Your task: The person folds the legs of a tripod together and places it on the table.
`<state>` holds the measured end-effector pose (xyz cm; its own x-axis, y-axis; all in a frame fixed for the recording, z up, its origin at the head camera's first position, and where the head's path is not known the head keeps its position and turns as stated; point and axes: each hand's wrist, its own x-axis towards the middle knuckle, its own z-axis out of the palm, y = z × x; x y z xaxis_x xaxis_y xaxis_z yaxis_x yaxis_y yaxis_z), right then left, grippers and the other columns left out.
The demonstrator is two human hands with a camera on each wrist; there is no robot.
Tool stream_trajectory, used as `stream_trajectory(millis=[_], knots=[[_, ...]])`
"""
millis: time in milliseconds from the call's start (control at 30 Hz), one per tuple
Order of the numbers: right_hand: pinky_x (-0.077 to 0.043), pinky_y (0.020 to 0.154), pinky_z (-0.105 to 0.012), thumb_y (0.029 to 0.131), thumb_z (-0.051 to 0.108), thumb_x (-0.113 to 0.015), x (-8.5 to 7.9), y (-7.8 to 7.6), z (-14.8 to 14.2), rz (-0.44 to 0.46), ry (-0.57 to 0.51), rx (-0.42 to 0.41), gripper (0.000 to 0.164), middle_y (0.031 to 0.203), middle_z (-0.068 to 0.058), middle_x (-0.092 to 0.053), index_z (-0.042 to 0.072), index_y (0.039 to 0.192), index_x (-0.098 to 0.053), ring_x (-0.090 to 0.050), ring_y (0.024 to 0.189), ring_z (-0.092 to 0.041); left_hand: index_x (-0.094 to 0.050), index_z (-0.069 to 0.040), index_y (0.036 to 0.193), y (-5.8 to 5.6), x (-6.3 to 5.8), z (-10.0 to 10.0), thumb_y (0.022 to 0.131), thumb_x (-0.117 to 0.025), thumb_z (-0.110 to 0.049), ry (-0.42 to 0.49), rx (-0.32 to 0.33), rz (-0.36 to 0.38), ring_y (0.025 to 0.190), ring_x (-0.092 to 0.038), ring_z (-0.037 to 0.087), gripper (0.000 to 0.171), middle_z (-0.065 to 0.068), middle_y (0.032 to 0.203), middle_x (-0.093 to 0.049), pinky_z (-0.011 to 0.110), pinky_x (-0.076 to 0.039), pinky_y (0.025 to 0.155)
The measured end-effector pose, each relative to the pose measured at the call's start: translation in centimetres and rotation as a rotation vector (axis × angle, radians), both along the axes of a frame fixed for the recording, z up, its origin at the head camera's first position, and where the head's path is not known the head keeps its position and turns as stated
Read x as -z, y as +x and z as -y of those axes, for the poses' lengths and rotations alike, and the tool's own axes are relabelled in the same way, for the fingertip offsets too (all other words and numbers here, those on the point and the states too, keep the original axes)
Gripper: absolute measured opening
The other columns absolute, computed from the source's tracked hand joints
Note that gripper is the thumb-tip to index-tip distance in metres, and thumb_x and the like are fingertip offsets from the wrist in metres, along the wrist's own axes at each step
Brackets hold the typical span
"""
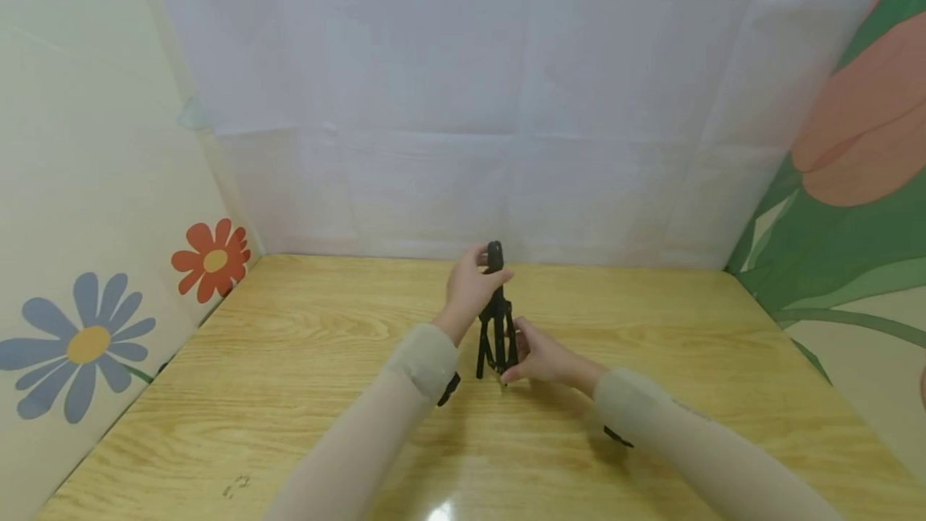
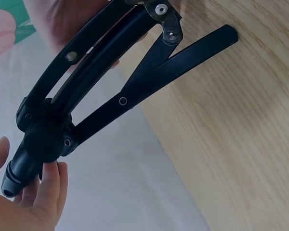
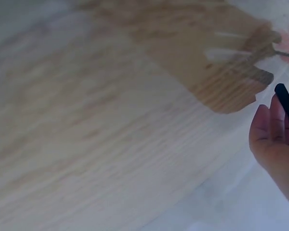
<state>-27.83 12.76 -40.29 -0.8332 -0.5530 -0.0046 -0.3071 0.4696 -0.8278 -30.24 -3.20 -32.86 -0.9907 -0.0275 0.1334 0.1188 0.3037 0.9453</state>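
A small black tripod (image 1: 498, 336) stands roughly upright between my hands in the head view, its legs partly spread. My left hand (image 1: 466, 289) grips its upper end. In the left wrist view, the fingers of that left hand (image 2: 48, 197) lie beside the tripod's top, just above the round knob (image 2: 42, 142) and leg hinges. Lower down, my right hand (image 1: 547, 356) holds a leg from the right side. The right wrist view catches this right hand (image 3: 272, 144) at the edge, fingers around a dark leg (image 3: 286, 107). Whether the feet touch the table cannot be told.
The wood-grain table (image 1: 325, 320) runs back to a white cloth (image 1: 427, 103). Flower-patterned panels border it, with a blue flower (image 1: 88, 344) at left and a large pink flower (image 1: 868, 127) at right. Small dark marks (image 1: 235, 486) show on the table's front left.
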Motion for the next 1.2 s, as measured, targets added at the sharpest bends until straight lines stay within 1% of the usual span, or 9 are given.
stream_trajectory(millis=[67,167,333,467,567,733,867,1000,1200], knots=[[-0.044,0.065,-0.031,0.076,0.003,-0.083,0.0,0.0,0.0,-0.010,0.000,0.001,0.064,0.084,-0.008,-0.059,-0.002,0.123,-0.040,-0.050,0.074,-0.018,-0.047,-0.006,0.142,0.0,0.0,-0.2,0.088,-0.074,-0.017,-0.017,-0.018,-0.011,0.115,-0.057,0.032,0.061,0.016,0.131,-0.057,0.044,-0.052,0.090],[-0.046,0.066,-0.031,0.077,0.004,-0.082,0.0,0.0,0.0,-0.002,-0.004,-0.003,0.065,0.088,-0.009,-0.060,-0.002,0.125,-0.040,-0.052,0.076,-0.019,-0.047,-0.004,0.140,0.1,0.0,-0.3,0.089,-0.073,-0.012,0.008,-0.024,-0.024,0.112,-0.059,0.033,0.058,0.018,0.129,-0.057,0.042,-0.053,0.088],[-0.047,0.071,-0.033,0.082,0.011,-0.080,-0.1,-0.1,-0.5,0.061,-0.005,-0.008,0.069,0.096,-0.012,-0.058,-0.003,0.133,-0.036,-0.054,0.083,-0.021,-0.047,-0.002,0.141,0.1,-0.1,0.1,0.089,-0.071,-0.008,0.064,0.003,-0.021,0.115,-0.057,0.034,0.057,0.019,0.130,-0.057,0.043,-0.052,0.090],[-0.050,0.083,-0.041,0.085,0.015,-0.077,-0.1,-0.3,-1.1,0.117,-0.003,0.009,0.069,0.109,-0.014,-0.056,-0.003,0.138,-0.036,-0.057,0.096,-0.025,-0.047,-0.002,0.141,0.0,-0.2,0.5,0.090,-0.069,-0.004,0.106,0.092,-0.022,0.116,-0.058,0.033,0.055,0.018,0.128,-0.059,0.041,-0.053,0.089],[-0.048,0.092,-0.047,0.086,0.015,-0.075,-0.2,-0.4,-1.5,0.138,-0.007,-0.001,0.070,0.120,-0.016,-0.055,-0.003,0.141,-0.036,-0.057,0.106,-0.029,-0.047,-0.001,0.141,-0.1,-0.2,0.8,0.091,-0.066,-0.001,0.133,0.170,-0.025,0.114,-0.059,0.033,0.053,0.017,0.124,-0.062,0.039,-0.054,0.088],[-0.043,0.100,-0.052,0.089,0.011,-0.071,-0.1,-0.7,-2.0,0.174,-0.084,-0.105,0.069,0.135,-0.023,-0.049,-0.005,0.145,-0.033,-0.052,0.119,-0.038,-0.045,0.001,0.141,-0.1,-0.2,1.3,0.094,-0.061,0.001,0.151,0.272,-0.035,0.117,-0.058,0.035,0.050,0.020,0.126,-0.060,0.042,-0.052,0.091],[-0.034,0.107,-0.054,0.089,0.009,-0.071,-0.1,-0.8,-2.4,0.230,-0.124,-0.168,0.073,0.142,-0.026,-0.044,-0.004,0.148,-0.029,-0.045,0.129,-0.041,-0.041,0.002,0.143,-0.3,0.1,1.7,0.096,-0.055,0.004,0.181,0.364,-0.045,0.120,-0.055,0.038,0.049,0.025,0.132,-0.055,0.045,-0.050,0.093],[-0.032,0.108,-0.053,0.090,0.011,-0.071,0.0,-0.8,-2.5,0.273,-0.121,-0.203,0.076,0.144,-0.026,-0.042,-0.004,0.150,-0.025,-0.043,0.130,-0.041,-0.036,0.003,0.146,-0.4,0.3,2.0,0.097,-0.050,0.007,0.204,0.428,-0.046,0.119,-0.055,0.039,0.051,0.027,0.135,-0.052,0.045,-0.050,0.094],[-0.034,0.107,-0.052,0.091,0.008,-0.069,0.0,-0.7,-2.4,0.300,-0.132,-0.216,0.077,0.144,-0.028,-0.042,-0.006,0.150,-0.022,-0.044,0.130,-0.041,-0.031,0.002,0.148,-0.6,0.6,2.4,0.099,-0.046,0.005,0.217,0.479,-0.042,0.122,-0.054,0.037,0.052,0.022,0.137,-0.052,0.045,-0.047,0.098]])
